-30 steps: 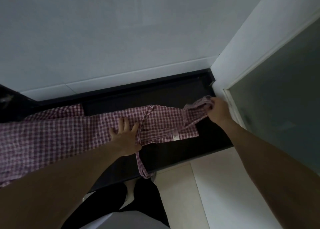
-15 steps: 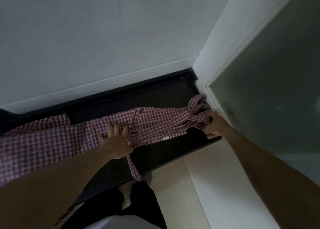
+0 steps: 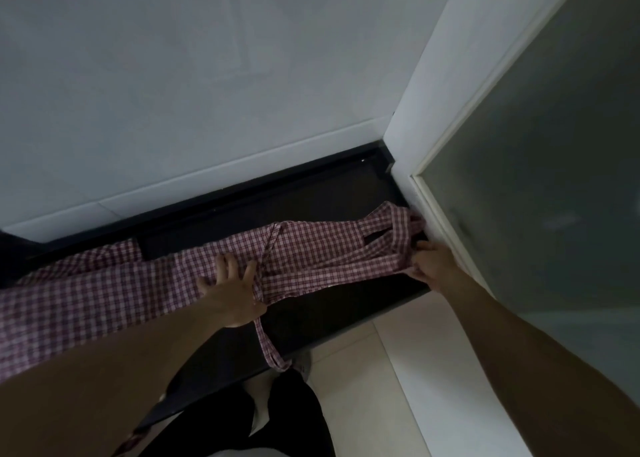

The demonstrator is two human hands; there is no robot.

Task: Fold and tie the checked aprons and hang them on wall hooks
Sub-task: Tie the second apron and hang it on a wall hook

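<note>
Head view: the checked apron [image 3: 311,249] lies stretched along the dark table [image 3: 346,304] against the wall. The left hand [image 3: 232,290] presses it flat, fingers spread; the right hand [image 3: 433,262] pinches its bunched end.

apron [image 3: 311,252] on counter [image 3: 346,304], wall [image 3: 207,93] behind

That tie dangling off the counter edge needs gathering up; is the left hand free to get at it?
Probably yes. The left hand lies flat on the checked apron, holding nothing, and the dangling strap runs down right beside its thumb with nothing between. Lifting it would release the cloth, though.
</note>
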